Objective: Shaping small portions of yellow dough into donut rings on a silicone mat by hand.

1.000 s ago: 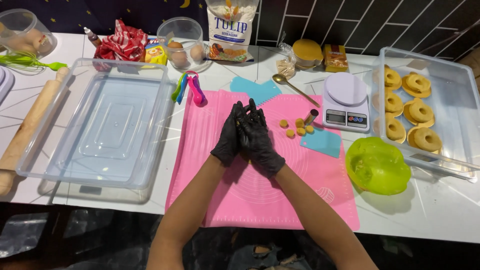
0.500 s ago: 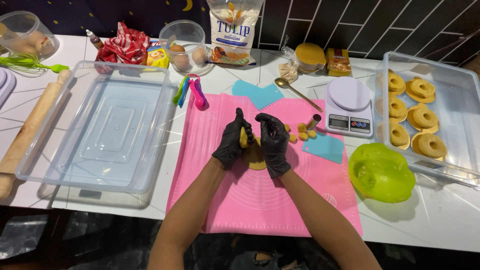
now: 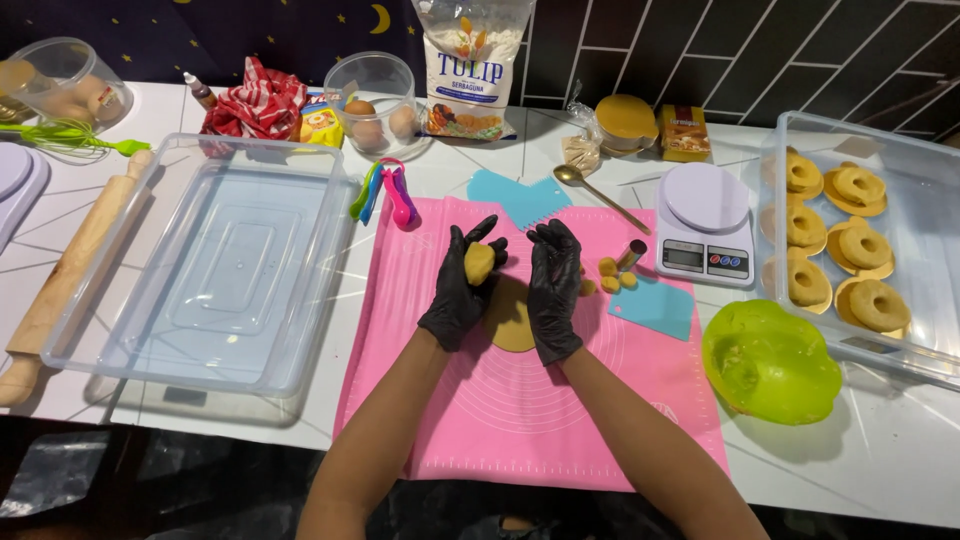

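Both hands wear black gloves and hover over a pink silicone mat [image 3: 520, 410]. My left hand [image 3: 458, 290] is closed around a small yellow dough ball [image 3: 479, 262], held up at its fingertips. My right hand [image 3: 555, 290] stands a little to the right of the ball, palm turned toward it, holding nothing. Between and below the hands a flat round dough disc [image 3: 508, 322] lies on the mat. Several small dough bits [image 3: 608, 272] and a metal ring cutter [image 3: 631, 254] lie just right of my right hand.
A white kitchen scale [image 3: 704, 225], a green bowl [image 3: 770, 362] and a clear tray [image 3: 930, 200] of ring doughnuts [image 3: 865, 245] sit at the right. An empty clear bin [image 3: 200, 270] and a rolling pin [image 3: 60, 280] are at the left. A flour bag [image 3: 475, 65], a bowl of eggs [image 3: 375, 100], measuring spoons [image 3: 385, 190] and blue scrapers [image 3: 652, 305] lie around the mat.
My hands were pressed together over the mat; they have parted. The dough ball now shows in my left hand, and the flat disc on the mat is uncovered.
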